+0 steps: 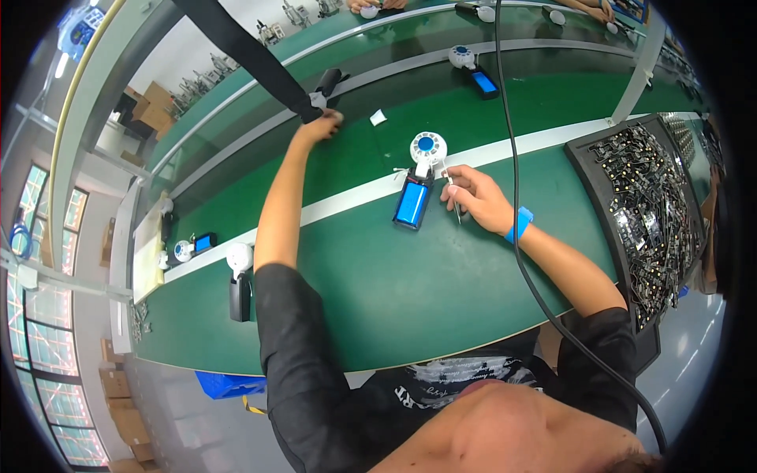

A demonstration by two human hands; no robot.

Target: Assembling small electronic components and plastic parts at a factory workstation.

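My right hand (479, 199) is closed on a slim pair of metal tweezers (455, 200), tips pointing down. Just left of it lies a handheld device with a white round head (428, 148), a blue centre and a black body with a blue panel (412, 205). Thin wires stick out beside its neck. Stretched far forward, my left hand (319, 128) is over the green belt (355, 154), beside another device with a white head and black body (328, 82). Its fingers are blurred, and whether they touch that device I cannot tell.
A black tray (623, 260) heaped with small circuit boards stands at right. More devices lie at left (240, 284) and on the far belt (475, 72). A small white packet (378, 117) sits on the belt. A black cable (512, 158) hangs across the view. Other people's hands work beyond.
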